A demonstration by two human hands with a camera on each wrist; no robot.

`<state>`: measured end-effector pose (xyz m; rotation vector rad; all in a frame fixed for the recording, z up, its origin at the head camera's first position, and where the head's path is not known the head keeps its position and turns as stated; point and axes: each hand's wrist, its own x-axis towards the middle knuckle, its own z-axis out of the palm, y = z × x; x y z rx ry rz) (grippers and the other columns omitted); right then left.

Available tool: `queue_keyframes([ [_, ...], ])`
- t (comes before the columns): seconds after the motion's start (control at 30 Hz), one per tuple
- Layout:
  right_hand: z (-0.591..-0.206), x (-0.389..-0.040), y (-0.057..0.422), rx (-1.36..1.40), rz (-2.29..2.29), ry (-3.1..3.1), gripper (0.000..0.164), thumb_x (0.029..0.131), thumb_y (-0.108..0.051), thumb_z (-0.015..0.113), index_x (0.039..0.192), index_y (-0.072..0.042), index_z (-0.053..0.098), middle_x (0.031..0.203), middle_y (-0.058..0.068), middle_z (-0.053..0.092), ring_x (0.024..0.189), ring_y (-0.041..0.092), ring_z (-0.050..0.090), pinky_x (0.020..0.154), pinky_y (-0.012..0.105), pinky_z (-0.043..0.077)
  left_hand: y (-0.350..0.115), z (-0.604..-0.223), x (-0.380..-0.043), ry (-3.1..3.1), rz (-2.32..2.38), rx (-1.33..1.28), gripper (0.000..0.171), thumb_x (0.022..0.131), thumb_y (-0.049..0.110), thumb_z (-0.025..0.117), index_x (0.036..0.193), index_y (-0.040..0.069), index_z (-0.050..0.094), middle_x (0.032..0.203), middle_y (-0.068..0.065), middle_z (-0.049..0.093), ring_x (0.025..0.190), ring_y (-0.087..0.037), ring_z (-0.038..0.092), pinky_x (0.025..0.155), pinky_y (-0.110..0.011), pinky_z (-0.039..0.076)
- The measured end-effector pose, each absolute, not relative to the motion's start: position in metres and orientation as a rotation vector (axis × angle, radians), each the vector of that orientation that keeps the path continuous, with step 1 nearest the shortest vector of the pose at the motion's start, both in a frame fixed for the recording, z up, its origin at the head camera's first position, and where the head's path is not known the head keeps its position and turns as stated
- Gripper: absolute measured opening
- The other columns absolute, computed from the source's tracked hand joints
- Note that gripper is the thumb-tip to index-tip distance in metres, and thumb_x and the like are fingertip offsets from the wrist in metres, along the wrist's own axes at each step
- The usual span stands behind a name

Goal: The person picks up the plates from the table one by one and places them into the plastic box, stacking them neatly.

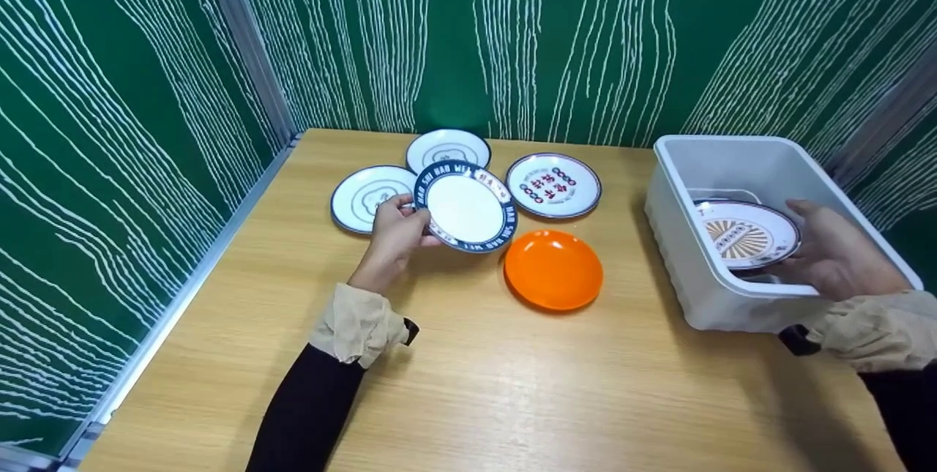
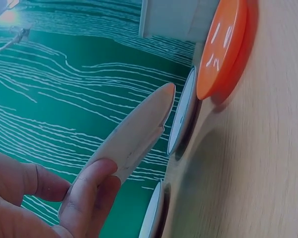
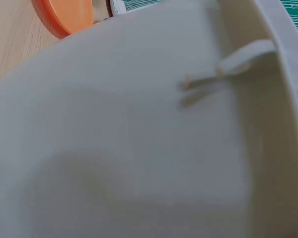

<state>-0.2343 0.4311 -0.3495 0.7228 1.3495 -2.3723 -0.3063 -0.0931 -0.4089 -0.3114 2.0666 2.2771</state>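
Observation:
My left hand (image 1: 399, 234) pinches the rim of a white plate (image 1: 467, 210) with a dark lettered border, raised and tilted above the table. In the left wrist view, the thumb and fingers (image 2: 92, 191) grip that plate's edge. Inside the grey-white bin, my right hand (image 1: 842, 256) is slightly blurred at the right edge of a plate with a yellow sunburst (image 1: 739, 238). Its upper finger extends past the rim, while other parts of the hand are hidden. The right wrist view shows the bin's pale inside (image 3: 124, 124), without the hand.
The bin (image 1: 677, 267) stands at the table's right. An orange plate (image 1: 554, 271) lies mid-table. Behind it is a plate with red characters (image 1: 554, 185); two white plates, one at left (image 1: 359, 197) and one at the back (image 1: 448, 146), lie near the held plate. Green walls enclose the table.

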Motion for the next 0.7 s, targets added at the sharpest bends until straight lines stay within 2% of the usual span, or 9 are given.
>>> queue_keyframes([
  [0.03, -0.3491, -0.2338, 0.4297, 0.722, -2.381, 1.315, 0.064, 0.109, -0.047, 0.033, 0.154, -0.052, -0.012, 0.159, 0.001, 0.027, 0.148, 0.013, 0.021, 0.125, 0.033, 0.019, -0.0930, -0.4093, -0.3061, 2.063, 2.275, -0.313, 0.048, 0.096, -0.006, 0.054, 0.144, -0.002, 0.045, 0.112, -0.017, 0.052, 0.075, -0.020, 0.065, 0.066, -0.032, 0.064],
  [0.1, -0.3492, -0.2333, 0.4283, 0.710, -2.393, 1.280, 0.070, 0.108, -0.052, 0.028, 0.150, -0.050, -0.029, 0.167, -0.006, -0.002, 0.152, 0.009, 0.001, 0.127, 0.033, 0.009, -0.0923, -0.4096, -0.3054, 2.053, 2.272, -0.311, 0.049, 0.096, -0.007, 0.054, 0.143, -0.002, 0.044, 0.113, -0.017, 0.052, 0.073, -0.021, 0.065, 0.067, -0.034, 0.064],
  [0.2, -0.3496, -0.2326, 0.4286, 0.714, -2.378, 1.302, 0.074, 0.106, -0.057, 0.025, 0.145, -0.048, -0.036, 0.167, -0.013, -0.016, 0.152, 0.008, -0.006, 0.127, 0.035, 0.006, -0.0912, -0.4097, -0.3050, 2.041, 2.267, -0.301, 0.047, 0.096, -0.007, 0.054, 0.142, -0.002, 0.045, 0.115, -0.018, 0.051, 0.072, -0.022, 0.066, 0.069, -0.035, 0.064],
  [0.33, -0.3481, -0.2335, 0.4292, 0.728, -2.344, 1.319, 0.079, 0.106, -0.057, 0.030, 0.145, -0.048, -0.038, 0.168, -0.009, -0.009, 0.152, 0.008, -0.003, 0.127, 0.035, 0.008, -0.0906, -0.4089, -0.3042, 2.038, 2.265, -0.288, 0.046, 0.096, -0.006, 0.054, 0.141, -0.001, 0.046, 0.115, -0.018, 0.052, 0.073, -0.022, 0.066, 0.070, -0.035, 0.064],
  [0.4, -0.3466, -0.2337, 0.4300, 0.738, -2.299, 1.374, 0.087, 0.106, -0.054, 0.035, 0.144, -0.043, -0.042, 0.165, 0.002, 0.004, 0.152, 0.013, 0.004, 0.127, 0.033, 0.013, -0.0905, -0.4087, -0.3037, 2.040, 2.263, -0.282, 0.045, 0.097, -0.006, 0.054, 0.140, -0.001, 0.046, 0.115, -0.018, 0.053, 0.074, -0.022, 0.066, 0.070, -0.035, 0.064],
  [0.5, -0.3449, -0.2336, 0.4303, 0.778, -2.245, 1.435, 0.098, 0.106, -0.053, 0.040, 0.139, -0.037, -0.050, 0.161, 0.008, 0.005, 0.149, 0.014, 0.012, 0.124, 0.031, 0.021, -0.0907, -0.4084, -0.3028, 2.043, 2.255, -0.276, 0.044, 0.097, -0.005, 0.055, 0.140, -0.001, 0.046, 0.115, -0.018, 0.054, 0.075, -0.022, 0.066, 0.069, -0.034, 0.064],
  [0.57, -0.3439, -0.2325, 0.4302, 0.810, -2.221, 1.477, 0.102, 0.105, -0.053, 0.041, 0.134, -0.036, -0.055, 0.164, 0.012, -0.005, 0.149, 0.015, 0.013, 0.124, 0.033, 0.024, -0.0905, -0.4077, -0.3019, 2.042, 2.253, -0.270, 0.045, 0.097, -0.005, 0.055, 0.141, -0.001, 0.046, 0.115, -0.018, 0.054, 0.075, -0.022, 0.065, 0.069, -0.034, 0.064],
  [0.63, -0.3439, -0.2318, 0.4283, 0.818, -2.207, 1.521, 0.099, 0.106, -0.054, 0.040, 0.136, -0.040, -0.053, 0.165, 0.008, -0.017, 0.149, 0.017, 0.012, 0.123, 0.037, 0.027, -0.0901, -0.4067, -0.3008, 2.041, 2.248, -0.266, 0.046, 0.097, -0.004, 0.055, 0.142, 0.000, 0.045, 0.116, -0.018, 0.054, 0.075, -0.022, 0.066, 0.068, -0.034, 0.064],
  [0.7, -0.3441, -0.2305, 0.4267, 0.812, -2.202, 1.573, 0.092, 0.106, -0.053, 0.039, 0.143, -0.043, -0.045, 0.164, 0.010, -0.010, 0.147, 0.018, 0.016, 0.123, 0.039, 0.028, -0.0895, -0.4051, -0.2996, 2.038, 2.253, -0.255, 0.047, 0.097, -0.004, 0.055, 0.143, 0.000, 0.045, 0.117, -0.018, 0.055, 0.076, -0.022, 0.066, 0.068, -0.034, 0.064],
])
